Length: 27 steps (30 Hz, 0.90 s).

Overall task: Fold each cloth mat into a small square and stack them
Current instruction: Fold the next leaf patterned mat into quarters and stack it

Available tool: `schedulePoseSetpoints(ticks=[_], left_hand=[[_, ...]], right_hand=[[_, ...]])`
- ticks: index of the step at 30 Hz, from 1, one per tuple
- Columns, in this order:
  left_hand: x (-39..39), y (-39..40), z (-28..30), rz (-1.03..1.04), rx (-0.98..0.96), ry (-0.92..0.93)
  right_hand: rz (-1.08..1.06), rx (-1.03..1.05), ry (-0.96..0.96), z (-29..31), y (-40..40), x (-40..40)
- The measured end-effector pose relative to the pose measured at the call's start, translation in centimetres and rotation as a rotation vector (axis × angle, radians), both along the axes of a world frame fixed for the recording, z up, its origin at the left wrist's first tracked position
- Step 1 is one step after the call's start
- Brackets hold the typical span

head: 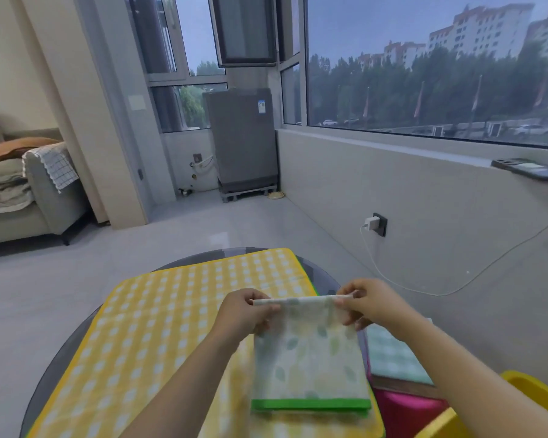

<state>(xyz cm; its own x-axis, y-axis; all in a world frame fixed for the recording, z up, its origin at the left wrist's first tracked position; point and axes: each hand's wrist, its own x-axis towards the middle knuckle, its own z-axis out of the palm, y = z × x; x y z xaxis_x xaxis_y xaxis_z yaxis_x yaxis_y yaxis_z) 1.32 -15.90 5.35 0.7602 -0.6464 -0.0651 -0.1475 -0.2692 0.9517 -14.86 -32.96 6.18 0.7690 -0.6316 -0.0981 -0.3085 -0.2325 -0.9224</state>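
Above the yellow checked mat [159, 327], a leaf-print mat [309, 358] is pinched at its far corners by left hand [242, 314] and right hand [366, 306].

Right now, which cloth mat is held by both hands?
The leaf-print mat with green edge; the left hand and right hand pinch its top fold.

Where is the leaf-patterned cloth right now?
In the head view the leaf-patterned cloth is low and right of centre, above the yellow checked mat, its top corners pinched by the left hand and right hand.
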Motion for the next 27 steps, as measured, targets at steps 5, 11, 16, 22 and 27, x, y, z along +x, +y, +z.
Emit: schedulePoseSetpoints(ticks=[5, 11, 16, 22, 27], left_hand=[[-3.3, -3.5, 3.6, -0.035, -0.228, 0.063], [-7.5, -9.3, 3.8, -0.028, -0.322, 0.051], [-10.5, -14.9, 0.7, -0.034, -0.275, 0.058], [-12.3, -21.3, -4.5, -0.020, -0.169, 0.111], [-12.5, -25.8, -7.0, 0.036, -0.174, 0.026]], right_hand=[[-0.159, 0.024, -0.184, 3.1, -1.8, -4.0], [-0.299, -0.066, -0.236, 3.4, -5.3, -7.9], [-0.412, -0.125, -0.177, 0.5, -9.5, -11.1], [-0.510, -0.104, -0.081, -5.2, -14.4, -12.4], [-0.619, -0.188, -0.175, -8.5, -17.8, -11.3]])
